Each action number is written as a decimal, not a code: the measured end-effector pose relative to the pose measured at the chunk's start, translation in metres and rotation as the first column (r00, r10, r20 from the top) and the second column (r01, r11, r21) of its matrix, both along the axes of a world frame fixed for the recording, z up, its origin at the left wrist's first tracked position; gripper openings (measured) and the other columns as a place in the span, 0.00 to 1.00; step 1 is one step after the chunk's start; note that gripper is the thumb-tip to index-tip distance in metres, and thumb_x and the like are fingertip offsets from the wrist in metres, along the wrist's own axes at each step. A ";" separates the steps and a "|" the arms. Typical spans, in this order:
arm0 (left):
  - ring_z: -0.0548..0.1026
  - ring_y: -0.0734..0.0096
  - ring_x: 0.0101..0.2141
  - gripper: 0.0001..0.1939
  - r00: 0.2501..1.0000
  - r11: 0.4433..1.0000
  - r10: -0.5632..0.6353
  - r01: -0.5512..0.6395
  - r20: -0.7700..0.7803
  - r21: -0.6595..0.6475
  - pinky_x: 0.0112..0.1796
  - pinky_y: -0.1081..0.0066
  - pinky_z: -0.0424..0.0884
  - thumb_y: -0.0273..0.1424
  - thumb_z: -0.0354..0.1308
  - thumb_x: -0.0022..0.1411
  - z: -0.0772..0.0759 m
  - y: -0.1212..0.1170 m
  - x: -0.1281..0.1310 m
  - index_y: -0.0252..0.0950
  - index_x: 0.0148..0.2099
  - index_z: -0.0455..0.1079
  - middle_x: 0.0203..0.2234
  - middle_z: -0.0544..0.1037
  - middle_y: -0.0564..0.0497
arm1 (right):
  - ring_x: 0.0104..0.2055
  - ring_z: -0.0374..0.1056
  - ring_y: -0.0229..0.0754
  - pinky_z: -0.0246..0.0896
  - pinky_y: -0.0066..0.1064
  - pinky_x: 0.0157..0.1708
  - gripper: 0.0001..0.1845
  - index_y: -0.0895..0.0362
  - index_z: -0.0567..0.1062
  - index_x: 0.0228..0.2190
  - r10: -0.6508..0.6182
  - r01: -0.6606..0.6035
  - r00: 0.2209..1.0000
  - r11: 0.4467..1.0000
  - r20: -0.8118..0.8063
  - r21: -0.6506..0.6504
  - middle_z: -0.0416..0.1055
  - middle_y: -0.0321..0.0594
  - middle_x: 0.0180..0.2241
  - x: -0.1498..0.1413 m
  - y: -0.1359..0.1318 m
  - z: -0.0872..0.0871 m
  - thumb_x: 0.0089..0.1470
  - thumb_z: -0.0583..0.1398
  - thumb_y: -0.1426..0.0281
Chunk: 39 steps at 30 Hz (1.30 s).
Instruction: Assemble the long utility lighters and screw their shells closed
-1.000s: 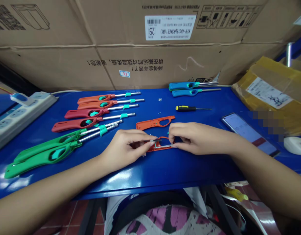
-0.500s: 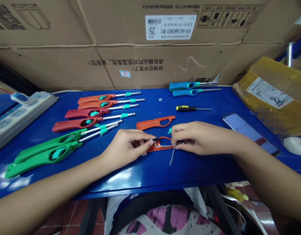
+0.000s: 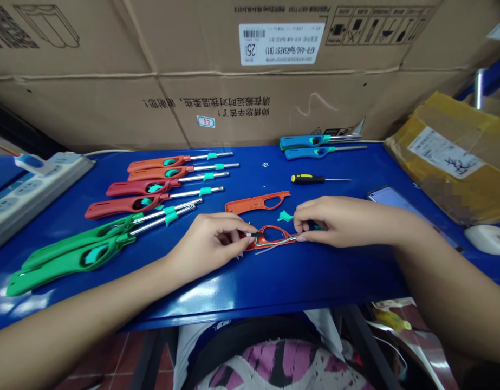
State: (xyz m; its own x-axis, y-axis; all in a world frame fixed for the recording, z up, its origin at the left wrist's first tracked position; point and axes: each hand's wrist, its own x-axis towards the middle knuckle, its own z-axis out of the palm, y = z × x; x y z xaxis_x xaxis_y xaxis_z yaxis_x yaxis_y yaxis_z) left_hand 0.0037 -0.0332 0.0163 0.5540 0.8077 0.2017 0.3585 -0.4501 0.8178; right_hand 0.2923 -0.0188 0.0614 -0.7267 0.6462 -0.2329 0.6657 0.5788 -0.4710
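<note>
An opened orange lighter shell half (image 3: pixel 283 229) lies on the blue table between my hands, with thin wires along it. My left hand (image 3: pixel 209 238) pinches a small black part (image 3: pixel 256 234) with a white end at the shell's left side. With thumb and fingers closed, my right hand (image 3: pixel 335 219) grips a thin metal rod (image 3: pixel 291 238) at the shell's right end. A thin pale tube (image 3: pixel 270 249) slants below the shell. The other orange shell half (image 3: pixel 246 204) rests just behind, and a teal plastic piece (image 3: pixel 285 216) is beside my right fingers.
Orange, red and green long-necked lighters (image 3: pixel 87 257) lie at left near a power strip (image 3: pixel 38 184). Blue lighters (image 3: pixel 310 153) and a screwdriver (image 3: pixel 310 179) are at the back. A phone (image 3: pixel 391 200), white roll (image 3: pixel 487 239) and yellow-taped carton (image 3: pixel 440 157) stand right. A large carton (image 3: pixel 217 108) walls the back.
My right hand has shifted slightly right, uncovering the teal piece and the shell's right end. The pale tube has swung from hanging downward to lying leftward. My left hand keeps its pinch.
</note>
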 end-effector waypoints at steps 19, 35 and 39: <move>0.76 0.83 0.23 0.07 1.000 1.000 -0.008 0.008 -0.004 0.019 0.25 0.83 0.73 0.26 0.64 0.62 -0.002 0.001 0.000 0.33 0.42 0.82 0.35 0.80 0.48 | 0.28 0.67 0.36 0.54 0.27 0.28 0.07 0.56 0.76 0.31 -0.034 0.034 0.999 0.999 -0.018 -0.002 0.75 0.35 0.28 -0.005 0.000 0.004 0.60 0.61 0.68; 0.74 0.83 0.21 0.06 1.000 0.984 -0.009 0.011 -0.010 0.176 0.21 0.84 0.70 0.25 0.64 0.62 -0.003 0.003 0.000 0.33 0.41 0.82 0.31 0.80 0.50 | 0.28 0.64 0.36 0.55 0.28 0.28 0.10 0.57 0.74 0.31 -0.205 0.225 0.969 0.963 -0.137 0.148 0.72 0.36 0.29 -0.012 0.004 -0.004 0.56 0.65 0.63; 0.74 0.83 0.21 0.06 0.999 0.959 -0.017 0.025 -0.031 0.284 0.23 0.83 0.71 0.25 0.65 0.62 -0.004 0.003 -0.002 0.33 0.42 0.81 0.30 0.80 0.50 | 0.36 0.69 0.42 0.56 0.31 0.33 0.09 0.56 0.74 0.40 -0.193 0.192 0.981 0.934 -0.026 0.303 0.74 0.41 0.40 -0.013 0.002 -0.006 0.57 0.63 0.68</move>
State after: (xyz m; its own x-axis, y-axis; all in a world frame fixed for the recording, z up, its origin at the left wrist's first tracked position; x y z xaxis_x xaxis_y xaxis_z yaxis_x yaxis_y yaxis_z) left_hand 0.0012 -0.0297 0.0125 0.5789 0.7073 0.4057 0.3670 -0.6703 0.6450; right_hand 0.2795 -0.0166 0.0551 -0.5810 0.8139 -0.0073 0.7800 0.5541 -0.2908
